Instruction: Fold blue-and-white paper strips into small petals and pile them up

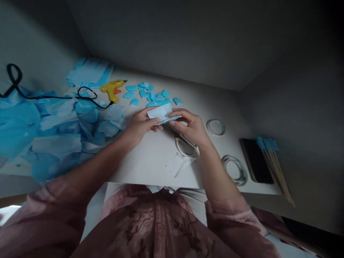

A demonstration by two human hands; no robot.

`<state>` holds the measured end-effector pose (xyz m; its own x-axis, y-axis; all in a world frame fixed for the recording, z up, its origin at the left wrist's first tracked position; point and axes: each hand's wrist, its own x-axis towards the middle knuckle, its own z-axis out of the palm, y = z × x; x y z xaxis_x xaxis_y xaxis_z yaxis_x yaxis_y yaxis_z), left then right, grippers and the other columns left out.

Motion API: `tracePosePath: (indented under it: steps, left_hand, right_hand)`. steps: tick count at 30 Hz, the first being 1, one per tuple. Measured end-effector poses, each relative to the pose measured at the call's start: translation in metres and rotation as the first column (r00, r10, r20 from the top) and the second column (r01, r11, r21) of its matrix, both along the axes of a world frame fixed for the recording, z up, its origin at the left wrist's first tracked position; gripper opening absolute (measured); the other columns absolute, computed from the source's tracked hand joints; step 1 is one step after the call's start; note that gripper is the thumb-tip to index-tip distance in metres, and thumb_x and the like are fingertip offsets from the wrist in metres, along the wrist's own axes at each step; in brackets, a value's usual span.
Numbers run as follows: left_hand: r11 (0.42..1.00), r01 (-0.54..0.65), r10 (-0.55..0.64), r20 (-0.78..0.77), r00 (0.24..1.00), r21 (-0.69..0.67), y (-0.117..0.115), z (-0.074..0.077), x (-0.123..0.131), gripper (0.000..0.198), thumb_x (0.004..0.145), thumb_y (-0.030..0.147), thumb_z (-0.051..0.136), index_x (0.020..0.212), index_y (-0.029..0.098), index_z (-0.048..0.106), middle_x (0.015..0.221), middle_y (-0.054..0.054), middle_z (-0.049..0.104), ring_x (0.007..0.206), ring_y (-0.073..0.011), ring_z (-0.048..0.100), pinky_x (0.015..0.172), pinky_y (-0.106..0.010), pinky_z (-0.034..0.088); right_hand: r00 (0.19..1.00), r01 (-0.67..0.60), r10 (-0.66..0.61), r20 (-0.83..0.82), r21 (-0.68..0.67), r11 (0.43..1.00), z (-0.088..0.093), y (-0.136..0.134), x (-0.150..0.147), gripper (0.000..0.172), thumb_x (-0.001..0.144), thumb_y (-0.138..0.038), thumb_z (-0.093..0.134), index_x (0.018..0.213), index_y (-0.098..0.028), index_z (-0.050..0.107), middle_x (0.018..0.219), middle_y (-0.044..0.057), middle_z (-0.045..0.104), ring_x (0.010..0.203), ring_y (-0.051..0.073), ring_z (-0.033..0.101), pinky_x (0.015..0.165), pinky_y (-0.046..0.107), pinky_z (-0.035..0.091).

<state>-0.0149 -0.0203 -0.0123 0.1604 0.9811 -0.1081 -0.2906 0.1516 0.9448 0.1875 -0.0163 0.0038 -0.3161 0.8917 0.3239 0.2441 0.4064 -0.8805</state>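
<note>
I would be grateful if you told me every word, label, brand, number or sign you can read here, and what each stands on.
There is none that I can read.
The pale sheet shows no lettering.
Any small markings on the yellow glue gun or the dark phone are too small or blurred to make out.

Dark leafy motifs (190, 236) pattern your dusty-pink shirt (159, 233); the sheet (161, 111) you hold shows pale blue-white against a white tabletop (142, 157). Cutouts (152, 96) are bright blue, the scrap heap (21, 118) mixes blue and white, a yellow glue gun (109, 87) has an orange trigger (117, 90) and black cord (45, 97), and tan sticks (278, 170) end in blue.
</note>
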Motion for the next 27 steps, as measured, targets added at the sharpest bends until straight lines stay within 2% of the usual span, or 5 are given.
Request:
tracePosePath:
  steps: [6,10,15,20,27]
  left_hand:
    - [0.998,0.002,0.007,-0.143,0.990,0.064,-0.002,0.002,0.000,0.068,0.079,0.021,0.072,0.143,0.011,0.053,0.068,-0.001,0.071,0.060,-0.0148,0.066,0.060,-0.027,0.048]
    - [0.996,-0.030,0.041,-0.134,0.990,0.081,-0.002,0.001,-0.001,0.074,0.078,0.026,0.074,0.147,0.015,0.050,0.074,-0.001,0.070,0.064,-0.0156,0.067,0.062,-0.027,0.048]
    - [0.994,-0.026,0.034,-0.072,0.997,0.107,-0.002,0.001,0.000,0.081,0.078,0.037,0.075,0.150,0.022,0.043,0.093,-0.003,0.071,0.070,-0.0152,0.067,0.064,-0.028,0.050]
    - [0.989,-0.010,0.026,-0.110,0.994,0.145,-0.003,0.001,0.003,0.088,0.073,0.029,0.079,0.152,0.022,0.041,0.081,0.000,0.068,0.070,-0.0143,0.063,0.064,-0.026,0.048]
    - [0.985,-0.077,0.099,-0.143,0.985,0.153,0.000,-0.001,0.002,0.076,0.075,0.021,0.072,0.147,0.023,0.048,0.076,0.002,0.065,0.062,-0.0129,0.057,0.064,-0.028,0.047]
  right_hand:
    - [0.996,0.062,-0.066,-0.053,-0.080,0.995,-0.006,0.002,-0.006,0.015,0.085,-0.037,0.075,0.084,-0.022,0.073,0.087,0.000,0.074,0.085,0.016,0.066,0.080,0.029,0.052]
    - [0.990,0.097,-0.106,-0.096,-0.098,0.990,-0.010,0.004,-0.007,0.021,0.083,-0.041,0.076,0.080,-0.021,0.071,0.080,0.000,0.070,0.076,0.014,0.061,0.073,0.028,0.050]
    - [0.981,0.146,-0.154,-0.116,-0.080,0.986,-0.012,0.007,-0.007,0.025,0.081,-0.045,0.077,0.079,-0.021,0.071,0.080,0.001,0.070,0.075,0.013,0.059,0.071,0.027,0.048]
    - [0.983,0.122,-0.132,-0.128,-0.079,0.989,-0.012,0.006,-0.007,0.026,0.082,-0.046,0.078,0.081,-0.021,0.071,0.079,0.000,0.069,0.073,0.012,0.058,0.070,0.027,0.046]
    - [0.983,0.106,-0.120,-0.140,-0.104,0.989,-0.015,0.007,-0.008,0.033,0.080,-0.053,0.079,0.086,-0.022,0.070,0.081,0.000,0.067,0.075,0.013,0.059,0.071,0.028,0.049]
